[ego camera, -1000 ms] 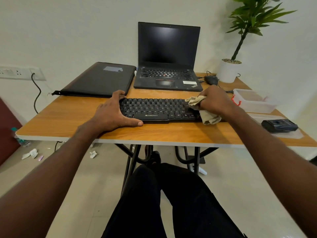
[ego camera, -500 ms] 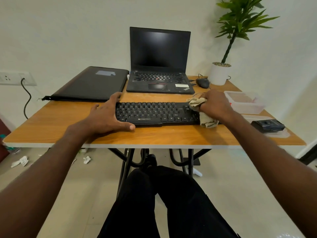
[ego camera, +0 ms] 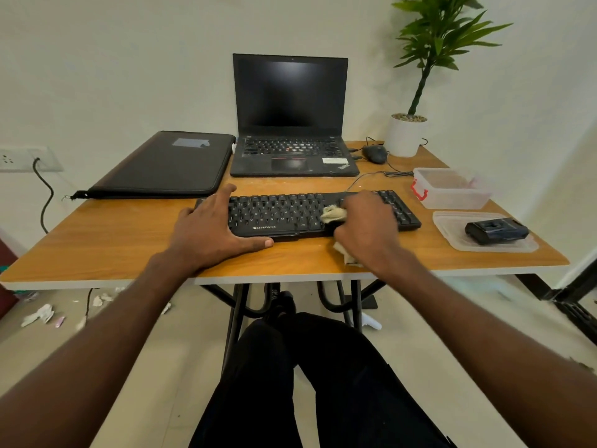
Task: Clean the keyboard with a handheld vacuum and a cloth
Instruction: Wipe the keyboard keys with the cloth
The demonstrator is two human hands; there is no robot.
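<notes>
— Lying flat near the front edge of the orange-brown wooden table (ego camera: 97,234), the black rectangular plastic keyboard (ego camera: 290,211) runs its long axis left to right, its brand label facing the person.

— How do the hands sit on it?

— The left hand (ego camera: 210,231) rests over the keyboard's left end, fingers straight and spread, thumb laid along the front edge on the wood. The right hand (ego camera: 365,227) grips a crumpled beige cloth (ego camera: 332,215), fingers curled round it, pressing it onto the keys right of centre. A tail of the cloth hangs out below the palm onto the table.

— What crowds the edges?

— Behind the keyboard stands an open black laptop (ego camera: 290,124), with a black zipped sleeve case (ego camera: 168,163) to its left. Right of the keyboard lie a clear plastic box with a red clasp (ego camera: 452,189) and a clear lid (ego camera: 452,240) carrying a small black device (ego camera: 496,231). Bare wood stretches left of the left hand and along the front.
</notes>
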